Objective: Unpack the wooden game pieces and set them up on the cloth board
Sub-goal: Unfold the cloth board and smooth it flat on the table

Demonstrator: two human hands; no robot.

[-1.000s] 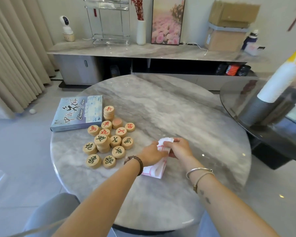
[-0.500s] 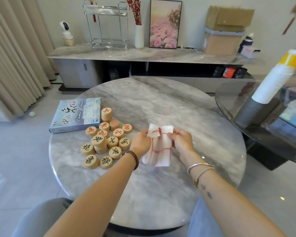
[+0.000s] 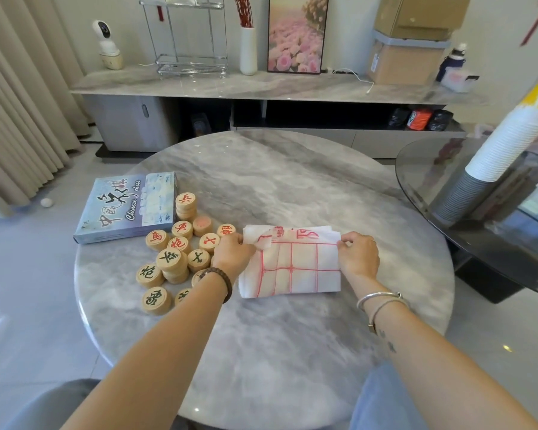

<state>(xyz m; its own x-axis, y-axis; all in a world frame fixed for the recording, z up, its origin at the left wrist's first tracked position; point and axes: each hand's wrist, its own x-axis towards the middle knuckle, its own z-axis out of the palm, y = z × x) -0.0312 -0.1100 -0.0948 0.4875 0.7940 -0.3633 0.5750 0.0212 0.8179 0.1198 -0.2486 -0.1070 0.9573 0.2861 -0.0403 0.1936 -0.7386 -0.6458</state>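
Observation:
A white cloth board (image 3: 295, 268) with red grid lines lies partly unfolded on the round marble table (image 3: 292, 187). My left hand (image 3: 233, 254) pinches its upper left edge and my right hand (image 3: 358, 256) pinches its upper right corner. Several round wooden game pieces (image 3: 171, 259) with red or dark characters sit in a loose cluster left of the cloth, some stacked. My left wrist covers a few of them. The blue game box (image 3: 128, 207) lies closed behind the pieces.
A glass side table (image 3: 423, 169) with a tall stack of paper cups (image 3: 494, 156) stands at the right. A long marble sideboard (image 3: 230, 85) with a vase, a picture and cardboard boxes runs along the far wall. Curtains hang at the left.
The cloth went from a small folded bundle to a wider, partly opened sheet. Both hands moved apart, pulling its top edge sideways.

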